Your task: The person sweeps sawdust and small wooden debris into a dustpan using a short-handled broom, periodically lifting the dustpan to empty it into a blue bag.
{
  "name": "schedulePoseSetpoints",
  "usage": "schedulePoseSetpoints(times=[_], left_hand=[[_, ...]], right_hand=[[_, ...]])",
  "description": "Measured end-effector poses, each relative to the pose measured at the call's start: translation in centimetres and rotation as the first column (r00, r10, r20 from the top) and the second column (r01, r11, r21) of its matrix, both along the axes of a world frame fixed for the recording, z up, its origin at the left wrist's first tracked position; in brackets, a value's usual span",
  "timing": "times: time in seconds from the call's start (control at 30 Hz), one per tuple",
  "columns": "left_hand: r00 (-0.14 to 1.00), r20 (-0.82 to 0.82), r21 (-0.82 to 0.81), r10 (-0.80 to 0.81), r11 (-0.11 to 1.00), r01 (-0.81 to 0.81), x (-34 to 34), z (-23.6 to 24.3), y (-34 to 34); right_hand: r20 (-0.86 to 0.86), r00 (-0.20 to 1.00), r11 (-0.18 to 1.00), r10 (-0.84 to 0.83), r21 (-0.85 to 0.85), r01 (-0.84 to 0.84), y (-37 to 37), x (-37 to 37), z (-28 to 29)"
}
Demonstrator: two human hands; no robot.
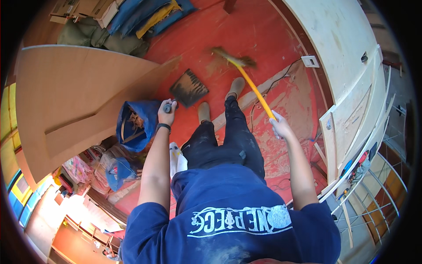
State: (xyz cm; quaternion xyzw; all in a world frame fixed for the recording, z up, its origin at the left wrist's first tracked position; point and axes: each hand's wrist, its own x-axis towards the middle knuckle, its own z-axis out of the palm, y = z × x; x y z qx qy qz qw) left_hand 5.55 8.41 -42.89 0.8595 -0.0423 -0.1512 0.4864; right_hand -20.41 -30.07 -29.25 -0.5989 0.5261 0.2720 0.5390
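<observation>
My left hand [166, 113] is closed round the dark handle of a dustpan [189, 88]. Brown dust streaks the pan's black surface, which is beside my left foot. My right hand [279, 125] grips the yellow stick of a broom [254, 87]. The broom's bristle head, blurred, is at the red floor beyond my feet, to the right of the dustpan. Just left of my left hand stands a blue bag [138, 125], its mouth wide, with brown scraps and a strip inside.
A large brown board [88, 88] leans at the left. Pale panels [338, 39] line the right side, with a white socket plate [310, 61] and a dark cable on the floor. Blue and yellow sacks [149, 17] lie at the far left; plastic bags [116, 169] sit nearer.
</observation>
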Motion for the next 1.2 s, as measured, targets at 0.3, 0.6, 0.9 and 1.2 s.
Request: schedulePoseSetpoints(times=[0.3, 0.6, 0.9, 1.2], left_hand=[[0.978, -0.164, 0.299, -0.126, 0.939, 0.171, 2.8, -2.5, -5.0], [0.959, -0.223, 0.368, -0.172, 0.896, 0.246, 3.2, -3.5, -9.7], [0.97, -0.175, 0.337, -0.169, 0.915, 0.22, 3.3, -5.6, -5.7], [0.998, -0.044, 0.177, -0.048, 0.983, 0.055, -1.4, -3.7, -0.8]], right_hand=[[-0.195, 0.977, 0.961, 0.082, -0.245, -0.129, 4.9, 6.7, -8.0], [-0.217, 0.914, 0.934, 0.342, -0.032, -0.357, 18.5, 1.1, -8.2], [0.047, 0.896, 0.888, 0.441, -0.164, -0.429, 13.7, -7.3, 0.7], [-0.131, 0.93, 0.919, 0.343, -0.159, -0.361, 10.2, 1.8, -3.8]])
